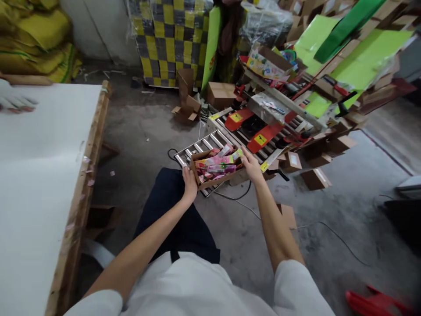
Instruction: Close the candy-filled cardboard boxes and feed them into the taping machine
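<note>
An open cardboard box (210, 181) filled with pink, green and purple printed packets (219, 164) is between my two hands over the end of a roller conveyor (200, 145). My left hand (189, 182) grips the box's left side, fingers on its outer wall. At the right end, my right hand (250, 163) is closed on the box near its upper corner. Some fingers of both hands are hidden by the box. Beyond it stands a box-sealing machine (253, 129) with red plates and rollers.
A white-topped table (39, 175) with a wooden edge lies at left; another person's gloved hand (16, 98) rests there. Cartons (223, 94) and a cable (237, 198) are on the floor. Yellow sacks (36, 35) and wrapped yellow-grey stacks (171, 39) stand behind. A red object (375, 303) lies lower right.
</note>
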Tool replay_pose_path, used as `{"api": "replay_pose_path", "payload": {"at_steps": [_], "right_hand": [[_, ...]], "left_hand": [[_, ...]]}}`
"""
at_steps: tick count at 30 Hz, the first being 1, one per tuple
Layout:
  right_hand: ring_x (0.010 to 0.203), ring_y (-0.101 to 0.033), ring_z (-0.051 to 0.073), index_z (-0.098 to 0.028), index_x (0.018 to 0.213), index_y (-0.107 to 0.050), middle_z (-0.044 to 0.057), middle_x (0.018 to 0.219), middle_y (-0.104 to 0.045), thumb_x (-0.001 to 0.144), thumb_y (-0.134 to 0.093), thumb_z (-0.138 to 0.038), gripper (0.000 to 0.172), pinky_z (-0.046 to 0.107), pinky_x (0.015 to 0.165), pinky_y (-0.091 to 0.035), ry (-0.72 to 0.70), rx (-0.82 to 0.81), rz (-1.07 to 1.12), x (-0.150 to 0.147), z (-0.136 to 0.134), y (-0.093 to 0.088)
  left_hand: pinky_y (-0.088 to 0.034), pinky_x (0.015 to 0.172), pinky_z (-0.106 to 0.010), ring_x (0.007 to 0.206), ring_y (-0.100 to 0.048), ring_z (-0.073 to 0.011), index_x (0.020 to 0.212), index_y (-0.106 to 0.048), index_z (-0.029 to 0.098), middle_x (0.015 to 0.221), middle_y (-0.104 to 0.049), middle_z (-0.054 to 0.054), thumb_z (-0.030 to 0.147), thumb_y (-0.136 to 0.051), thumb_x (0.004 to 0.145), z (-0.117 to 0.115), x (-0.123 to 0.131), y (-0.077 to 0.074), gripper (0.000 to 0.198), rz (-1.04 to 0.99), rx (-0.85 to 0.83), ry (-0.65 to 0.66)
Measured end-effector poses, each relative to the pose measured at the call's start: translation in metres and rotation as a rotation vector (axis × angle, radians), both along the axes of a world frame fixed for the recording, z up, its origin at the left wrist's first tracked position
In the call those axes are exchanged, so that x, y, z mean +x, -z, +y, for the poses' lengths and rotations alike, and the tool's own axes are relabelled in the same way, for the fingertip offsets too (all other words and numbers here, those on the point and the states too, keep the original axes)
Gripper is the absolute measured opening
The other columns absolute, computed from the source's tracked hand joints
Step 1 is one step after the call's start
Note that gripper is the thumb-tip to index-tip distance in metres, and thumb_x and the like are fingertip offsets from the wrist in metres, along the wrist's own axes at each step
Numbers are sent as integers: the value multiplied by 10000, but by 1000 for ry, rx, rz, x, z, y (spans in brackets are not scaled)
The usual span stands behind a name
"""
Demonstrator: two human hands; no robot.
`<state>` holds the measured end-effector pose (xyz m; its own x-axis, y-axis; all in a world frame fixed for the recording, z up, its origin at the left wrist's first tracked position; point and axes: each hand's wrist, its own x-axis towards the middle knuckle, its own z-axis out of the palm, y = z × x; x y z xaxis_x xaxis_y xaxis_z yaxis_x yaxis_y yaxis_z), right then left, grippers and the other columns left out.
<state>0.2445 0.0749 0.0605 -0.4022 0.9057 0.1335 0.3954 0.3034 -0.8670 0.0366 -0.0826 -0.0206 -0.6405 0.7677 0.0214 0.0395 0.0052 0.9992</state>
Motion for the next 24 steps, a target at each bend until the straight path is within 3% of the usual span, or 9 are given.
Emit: {"api": "replay_pose_path", "payload": {"at_steps": [4, 6, 9, 12, 14, 17, 19, 21, 24], "right_hand": [[1418, -478, 265, -171, 1411, -602, 91, 1479, -548, 964, -386, -582, 644, 446, 1206, -367, -119, 106, -181, -1, -4, -15], [1435, -455, 273, -173, 1419, -597, 91, 1516, -505, 980, -395, -516, 593, 435, 1203, -373, -215, 185, -328, -5, -8, -27], [1405, -492, 266, -178, 1466, -538, 92, 1504, -523, 1010, -356, -453, 563, 411, 1174, -406, -419, 226, -504, -16, -19, -41], [1293, -586, 282, -201, 1374, -601, 103, 1394, -620, 1029, -349, -449, 494, 403, 1056, -486, -636, 208, -682, -29, -30, -51], [1205, -630, 299, -195, 1305, -626, 117, 1321, -652, 995, -447, -542, 498, 381, 954, -518, -721, 201, -764, -34, -33, -55], [1169, -634, 314, -202, 1338, -593, 116, 1327, -635, 818, -661, -695, 720, 347, 894, -512, -847, 176, -791, -36, -26, -61], [1182, -625, 315, -217, 1386, -565, 107, 1350, -623, 750, -725, -700, 814, 336, 899, -498, -921, 138, -769, -35, -16, -62], [1150, -639, 298, -225, 1405, -553, 94, 1322, -645, 750, -749, -649, 805, 324, 889, -485, -953, 85, -737, -34, -7, -60], [992, -676, 258, -204, 1385, -542, 81, 1194, -702, 724, -799, -573, 799, 303, 819, -478, -893, 13, -676, -33, -2, -55]], "left_hand": [[-59, 1260, -574, 1581, 33, -335, 1625, -18, 190, 1696, 14, -210, 857, -274, 861, 4, -21, -22, 1046, 618, 142, 123], [-60, 1240, -623, 1571, 58, -376, 1621, 80, 202, 1690, 60, -224, 858, -331, 844, 11, -28, -37, 1097, 924, 183, 271], [-106, 1244, -610, 1570, -5, -391, 1628, 6, 165, 1682, -41, -251, 833, -397, 839, 25, -27, -49, 1110, 1147, 173, 496], [-149, 1265, -540, 1573, -95, -348, 1609, -163, 103, 1673, -137, -244, 726, -393, 924, 37, -16, -51, 954, 1215, 101, 653], [-162, 1273, -497, 1573, -131, -312, 1594, -209, 75, 1671, -167, -225, 620, -372, 985, 41, -10, -50, 834, 1223, 43, 714], [-166, 1278, -448, 1572, -148, -294, 1591, -186, 36, 1676, -159, -207, 556, -391, 999, 42, -8, -55, 814, 1207, -48, 781], [-170, 1275, -428, 1562, -184, -304, 1586, -194, 25, 1676, -168, -202, 567, -401, 990, 42, -9, -61, 831, 1176, -137, 831], [-189, 1266, -427, 1542, -247, -314, 1576, -231, 28, 1660, -231, -207, 591, -380, 987, 44, -12, -66, 829, 1115, -221, 888], [-215, 1252, -433, 1511, -318, -336, 1562, -302, 63, 1626, -322, -207, 672, -408, 941, 48, -15, -67, 876, 962, -265, 942]]}}
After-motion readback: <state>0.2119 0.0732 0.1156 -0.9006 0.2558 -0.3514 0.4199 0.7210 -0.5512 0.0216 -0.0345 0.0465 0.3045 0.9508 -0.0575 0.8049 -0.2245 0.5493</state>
